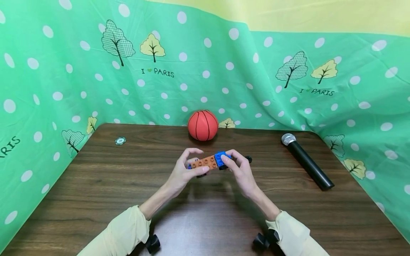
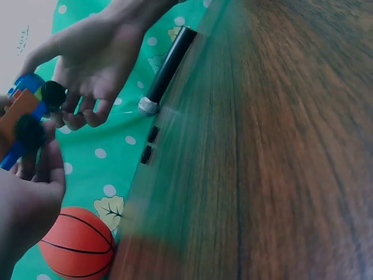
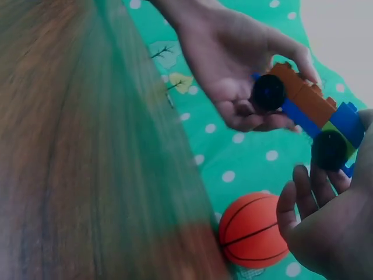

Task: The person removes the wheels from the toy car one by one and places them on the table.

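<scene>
Above the table, both hands hold a toy car [image 1: 204, 163] built of orange, blue and lime-green building blocks. Black wheels [image 3: 268, 92] sit along its side in the right wrist view. The left hand [image 1: 182, 174] grips the orange end, thumb along the near side and fingers round the far side. At the other end, the right hand [image 1: 241, 172] pinches the blue brick [image 1: 220, 160] between thumb and index finger. Its remaining fingers [image 3: 303, 186] hang loosely below the car in the right wrist view.
A small red basketball [image 1: 203, 125] sits at the table's back edge. To the right lies a black microphone [image 1: 309, 161] with a silver head. A poker chip [image 1: 120, 141] lies at the back left. Small black pieces [image 2: 149, 144] stand on the table [image 1: 96, 192] near the microphone. A green curtain [image 1: 205, 60] surrounds the table.
</scene>
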Available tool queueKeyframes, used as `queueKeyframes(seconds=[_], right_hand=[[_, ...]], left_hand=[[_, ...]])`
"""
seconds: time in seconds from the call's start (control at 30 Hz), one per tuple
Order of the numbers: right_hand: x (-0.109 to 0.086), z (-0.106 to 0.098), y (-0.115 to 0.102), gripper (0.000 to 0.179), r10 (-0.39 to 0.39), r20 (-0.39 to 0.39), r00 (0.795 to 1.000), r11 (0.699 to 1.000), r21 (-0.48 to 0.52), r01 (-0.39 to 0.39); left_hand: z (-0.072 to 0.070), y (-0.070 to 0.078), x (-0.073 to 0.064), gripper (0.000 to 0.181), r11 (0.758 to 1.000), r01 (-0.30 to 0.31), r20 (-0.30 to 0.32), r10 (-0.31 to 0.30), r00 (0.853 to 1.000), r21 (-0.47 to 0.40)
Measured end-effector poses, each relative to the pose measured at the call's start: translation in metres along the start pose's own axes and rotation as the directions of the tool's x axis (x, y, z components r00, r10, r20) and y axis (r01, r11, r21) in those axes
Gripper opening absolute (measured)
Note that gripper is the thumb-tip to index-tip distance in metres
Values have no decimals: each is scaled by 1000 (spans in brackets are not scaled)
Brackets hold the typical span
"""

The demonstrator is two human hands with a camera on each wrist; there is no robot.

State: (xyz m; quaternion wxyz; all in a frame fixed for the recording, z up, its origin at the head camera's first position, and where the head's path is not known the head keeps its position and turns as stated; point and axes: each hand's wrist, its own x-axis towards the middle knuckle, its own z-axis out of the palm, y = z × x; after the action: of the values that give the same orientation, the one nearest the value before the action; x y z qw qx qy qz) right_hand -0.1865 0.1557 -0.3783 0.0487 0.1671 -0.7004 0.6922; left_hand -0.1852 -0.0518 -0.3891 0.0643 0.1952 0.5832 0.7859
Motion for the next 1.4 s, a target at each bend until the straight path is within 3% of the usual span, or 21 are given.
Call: queueKeyframes(seconds=[0.13,0.23,0.33,0.57,1.03,1.4], right_hand=[[2,4,-2,16,18,48,999,1000,16,-19],[3,8,-1,18,16,54,998,999,-35,-14],[3,11,-1,24,27,29,999,998,-66,-25],[3,12,1,43,63,-8,998,998,-19,-63],[-1,20,19,30,2,45,999,998,58,-5],[-2,23,28,21,-147,-39,988,986,-90,143]], left_hand=[[1,-1,-2,54,995,13,143,-27,989,99],[3,-3,-2,53,991,16,181,-40,983,133],[4,-4,-2,54,991,26,172,-49,984,135],[3,-3,-3,53,985,6,105,-24,994,170],[1,-3,-2,49,975,-6,47,-5,999,222],[2,-5,-2,48,970,20,29,-28,999,242]])
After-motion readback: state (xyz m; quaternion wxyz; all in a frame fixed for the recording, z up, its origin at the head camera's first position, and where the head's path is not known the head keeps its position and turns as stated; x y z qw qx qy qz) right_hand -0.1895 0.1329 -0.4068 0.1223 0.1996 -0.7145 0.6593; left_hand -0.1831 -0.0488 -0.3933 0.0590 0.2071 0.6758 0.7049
